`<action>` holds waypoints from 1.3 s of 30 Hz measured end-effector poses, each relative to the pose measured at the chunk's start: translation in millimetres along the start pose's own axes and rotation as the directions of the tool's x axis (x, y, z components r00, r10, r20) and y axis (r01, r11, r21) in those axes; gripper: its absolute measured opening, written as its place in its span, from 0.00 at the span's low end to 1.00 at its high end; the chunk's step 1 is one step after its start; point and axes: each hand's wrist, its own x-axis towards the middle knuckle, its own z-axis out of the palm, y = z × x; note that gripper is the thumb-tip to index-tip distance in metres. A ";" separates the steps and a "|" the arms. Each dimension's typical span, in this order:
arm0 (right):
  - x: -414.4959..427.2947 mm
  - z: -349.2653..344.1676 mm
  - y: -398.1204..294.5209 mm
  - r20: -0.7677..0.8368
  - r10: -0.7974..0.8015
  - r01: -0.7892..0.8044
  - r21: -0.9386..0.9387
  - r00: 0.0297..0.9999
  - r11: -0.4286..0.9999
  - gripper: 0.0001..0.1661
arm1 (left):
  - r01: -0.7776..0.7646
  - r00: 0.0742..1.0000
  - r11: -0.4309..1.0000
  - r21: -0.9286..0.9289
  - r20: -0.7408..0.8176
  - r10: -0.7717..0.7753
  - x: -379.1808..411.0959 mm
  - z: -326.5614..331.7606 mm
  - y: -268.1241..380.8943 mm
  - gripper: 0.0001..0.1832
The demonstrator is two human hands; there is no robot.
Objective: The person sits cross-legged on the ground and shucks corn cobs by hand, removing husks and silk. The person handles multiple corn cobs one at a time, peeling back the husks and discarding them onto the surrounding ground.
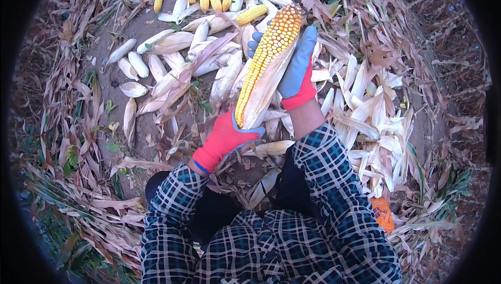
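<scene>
A large ear of corn (270, 55) with yellow and orange kernels lies tilted between my hands, its tip up and to the right. Pale husk (266, 98) still covers its right side; the left side is bare. My left hand (229, 137), in a red and grey-blue glove, grips the ear's lower end. My right hand (299, 71), gloved alike, is wrapped around the upper part from behind, its fingertips showing at the left edge of the ear. Beyond the hands, unhusked ears (172, 43) lie scattered on the soil.
Several husked yellow ears (215, 0) are grouped at the top, with one (251, 14) lying nearer. A heap of loose pale husks (372, 115) is at right, an orange packet (382, 214) below it. Dry corn stalks and leaves (74, 100) ring the bare soil (105, 69).
</scene>
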 end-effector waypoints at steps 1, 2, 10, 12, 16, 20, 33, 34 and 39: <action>-1.8 3.5 -2.6 0.049 0.009 -0.009 0.001 0.999 1.000 0.43 | -0.015 1.000 1.000 -0.004 -0.007 0.015 -0.1 1.3 1.7 0.42; -5.5 6.1 -6.4 0.033 -0.002 0.006 -0.147 0.999 0.989 0.38 | -0.031 0.999 0.999 -0.008 -0.016 0.030 -0.1 2.7 3.0 0.43; -17.7 6.1 -3.7 0.263 -0.239 0.340 -0.859 0.935 0.383 0.39 | -0.154 0.977 0.948 -0.278 -0.189 0.103 7.9 -8.6 22.0 0.32; -24.3 12.7 -5.8 0.324 -0.288 0.409 -0.855 0.901 0.317 0.39 | 0.130 0.991 0.805 -0.579 0.097 -0.091 4.5 -28.8 28.0 0.30; -46.2 30.3 1.2 0.529 -0.184 0.560 -0.791 0.828 0.246 0.44 | 0.372 0.919 0.482 -0.793 0.389 -0.070 3.4 -20.0 24.0 0.33; -63.1 43.5 13.2 0.778 0.109 0.772 -0.627 0.618 0.104 0.53 | 0.013 0.997 0.579 -0.815 0.055 0.055 -0.8 -23.3 26.8 0.27; -55.2 35.9 5.4 0.553 0.158 0.435 -0.774 0.818 0.460 0.28 | -0.280 0.956 0.302 -0.911 -0.294 0.002 26.1 -86.0 29.7 0.23; -57.3 34.8 8.0 0.375 0.182 0.201 -0.776 0.909 0.598 0.26 | -0.279 0.955 0.288 -0.916 -0.297 -0.018 25.4 -88.3 32.5 0.23; -62.5 35.4 14.6 0.078 0.473 -0.155 -0.888 0.878 0.433 0.34 | -0.472 0.824 0.541 -0.696 -0.567 -0.010 20.2 -91.3 32.0 0.20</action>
